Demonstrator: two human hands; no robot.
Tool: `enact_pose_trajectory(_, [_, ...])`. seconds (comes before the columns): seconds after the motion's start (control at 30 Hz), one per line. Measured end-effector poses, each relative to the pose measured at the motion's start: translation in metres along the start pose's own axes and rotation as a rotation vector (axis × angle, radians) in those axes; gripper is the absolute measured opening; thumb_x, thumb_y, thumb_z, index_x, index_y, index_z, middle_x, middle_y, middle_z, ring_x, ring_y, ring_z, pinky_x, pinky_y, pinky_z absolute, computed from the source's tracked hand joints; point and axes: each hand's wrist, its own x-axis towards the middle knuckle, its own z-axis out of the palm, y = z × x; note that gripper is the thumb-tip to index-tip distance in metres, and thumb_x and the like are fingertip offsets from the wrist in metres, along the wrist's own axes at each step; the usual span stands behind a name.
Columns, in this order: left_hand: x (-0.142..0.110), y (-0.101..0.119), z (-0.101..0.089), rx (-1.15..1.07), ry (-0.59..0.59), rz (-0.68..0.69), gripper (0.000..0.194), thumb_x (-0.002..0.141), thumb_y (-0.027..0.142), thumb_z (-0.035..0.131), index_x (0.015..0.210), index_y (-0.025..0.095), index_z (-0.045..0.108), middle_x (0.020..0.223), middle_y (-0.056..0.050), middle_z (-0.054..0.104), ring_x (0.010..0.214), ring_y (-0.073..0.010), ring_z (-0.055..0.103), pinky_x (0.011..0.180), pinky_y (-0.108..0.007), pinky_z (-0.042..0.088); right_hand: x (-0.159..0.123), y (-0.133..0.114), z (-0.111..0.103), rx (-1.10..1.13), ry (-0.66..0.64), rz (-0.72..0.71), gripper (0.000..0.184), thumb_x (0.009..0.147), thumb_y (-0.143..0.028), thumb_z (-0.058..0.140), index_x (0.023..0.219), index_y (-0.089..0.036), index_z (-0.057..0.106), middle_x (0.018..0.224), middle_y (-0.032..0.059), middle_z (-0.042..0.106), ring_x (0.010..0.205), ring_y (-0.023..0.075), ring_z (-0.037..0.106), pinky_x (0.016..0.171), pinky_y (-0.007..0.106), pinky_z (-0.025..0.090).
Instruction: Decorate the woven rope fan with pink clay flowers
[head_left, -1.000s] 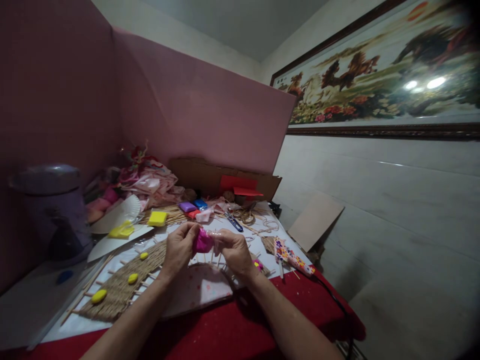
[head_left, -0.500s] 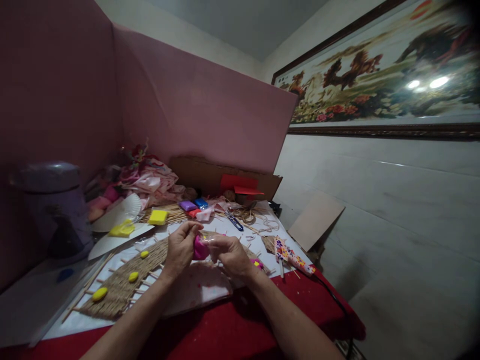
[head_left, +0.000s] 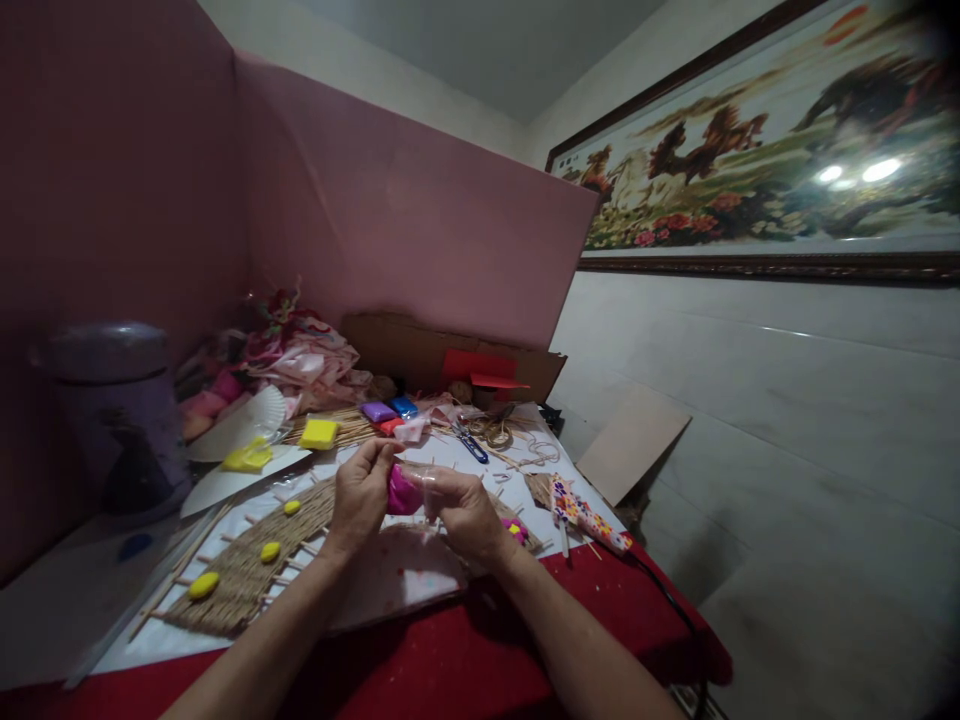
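Note:
Between my two hands is a magenta lump of modelling clay point(head_left: 403, 492) in a clear plastic wrapper point(head_left: 429, 490). My left hand point(head_left: 361, 495) is closed on the clay's left side. The fingers of my right hand point(head_left: 471, 512) pinch the clear wrapper at the other side. Below and beyond the hands lies a curved woven twine piece point(head_left: 251, 570) with stick ends poking out and yellow clay ovals point(head_left: 203, 585) on it. A magenta clay flower with a yellow middle point(head_left: 516, 531) sits right of my right hand. The hands partly cover the woven work.
A flower-patterned glue gun point(head_left: 581, 515) with a black cord lies at the right. Blue-handled snips point(head_left: 472, 443), a yellow clay pack point(head_left: 319, 434) and purple and blue packs point(head_left: 379, 411) lie further back. A lilac canister point(head_left: 116, 430) stands left; pink cloth point(head_left: 311, 355) is heaped behind.
My right fingers have shifted slightly on the clear wrapper, which now stands out more beside the magenta clay. My left hand keeps its grip. The view has moved a little.

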Motion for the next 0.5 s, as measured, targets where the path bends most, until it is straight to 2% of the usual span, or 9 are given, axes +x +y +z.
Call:
enact_pose_trajectory(0.13, [-0.0007, 0.0027, 0.0005, 0.029, 0.008, 0.012, 0.034, 0.069, 0.048, 0.062, 0.075, 0.015, 0.064, 0.061, 0.002, 0.054, 0.053, -0.0106, 0.045, 0.048, -0.020, 0.035, -0.0004, 0.0046, -0.0013, -0.030, -0.062, -0.002, 0.051, 0.056, -0.004, 0.038, 0.089, -0.022, 0.072, 0.076, 0.0013, 0.059, 0.059, 0.0102, 0.043, 0.052, 0.020, 0.039])
enact_pose_trajectory(0.3, [-0.0022, 0.0023, 0.0011, 0.008, -0.007, -0.012, 0.031, 0.069, 0.045, 0.062, 0.077, 0.016, 0.063, 0.058, 0.003, 0.054, 0.051, -0.0106, 0.045, 0.048, -0.020, 0.034, 0.0000, 0.0088, -0.0007, 0.006, -0.055, 0.015, 0.045, 0.054, -0.004, 0.036, 0.076, -0.020, 0.072, 0.059, -0.0014, 0.050, 0.056, 0.0093, 0.043, 0.051, 0.018, 0.037])
enact_pose_trajectory(0.5, [-0.0022, 0.0026, 0.0018, 0.009, 0.020, 0.011, 0.030, 0.069, 0.045, 0.062, 0.077, 0.016, 0.064, 0.060, 0.002, 0.054, 0.053, -0.0110, 0.045, 0.049, -0.021, 0.034, -0.0006, 0.0046, -0.0006, -0.026, 0.009, -0.011, 0.043, 0.059, -0.005, 0.039, 0.083, -0.020, 0.072, 0.059, -0.0017, 0.049, 0.053, 0.0093, 0.041, 0.052, 0.020, 0.038])
